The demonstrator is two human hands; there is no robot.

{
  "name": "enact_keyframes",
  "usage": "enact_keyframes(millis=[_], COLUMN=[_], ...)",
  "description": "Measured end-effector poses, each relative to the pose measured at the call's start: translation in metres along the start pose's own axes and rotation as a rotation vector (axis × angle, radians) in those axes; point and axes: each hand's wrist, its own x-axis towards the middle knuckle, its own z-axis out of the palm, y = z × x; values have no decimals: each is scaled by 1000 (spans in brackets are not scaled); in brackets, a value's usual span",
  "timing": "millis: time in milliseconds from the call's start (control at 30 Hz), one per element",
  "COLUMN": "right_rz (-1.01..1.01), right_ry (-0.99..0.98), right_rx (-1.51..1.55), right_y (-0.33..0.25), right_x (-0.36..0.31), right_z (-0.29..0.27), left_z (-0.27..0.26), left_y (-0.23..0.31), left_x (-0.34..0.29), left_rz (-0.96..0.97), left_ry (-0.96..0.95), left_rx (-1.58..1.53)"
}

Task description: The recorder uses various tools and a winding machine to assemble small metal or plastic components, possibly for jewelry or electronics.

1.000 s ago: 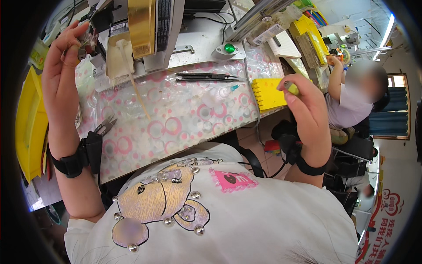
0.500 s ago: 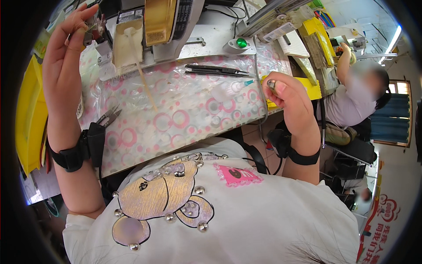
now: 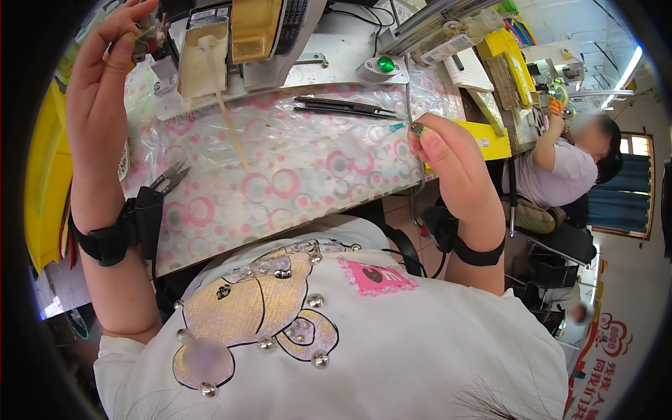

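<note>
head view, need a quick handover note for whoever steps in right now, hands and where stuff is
Left hand: raised at the far left of the bench, fingertips pinching a small dark part.
Right hand: raised over the bench's right edge, pinching a small metal piece with a thin wire hanging from it.
On the patterned table cover: snips near the left wrist, dark tweezers by the green button.
Done: both pieces in hand.
Left: they are still apart, not joined.
</note>
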Motion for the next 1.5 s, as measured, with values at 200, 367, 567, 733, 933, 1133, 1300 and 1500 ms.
enact_keyframes(millis=[200,367,567,733,933,1133,1300,1500], right_rz=[-84,103,81,-53,14,-206,-115,-362], right_ry=[27,-7,399,260,127,128,218,424], right_rx=[-130,-230,-76,-138,-222,-50,46,872], right_y=[0,27,65,49,52,36,-3,-26], right_x=[-4,-7,-6,-9,4,-1,1,21], right_z=[-2,-30,-25,31,76,61,13,-6], left_z=[4,-1,3,4,-1,13,12,12], left_y=[1,3,2,3,1,25,35,32], left_x=[-1,-3,-3,1,3,4,2,5], left_rz=[-42,8,-49,-35,62,122,109,106], left_ry=[10,5,17,23,-2,86,111,105], left_rx=[-17,9,-29,-48,-2,69,81,73])
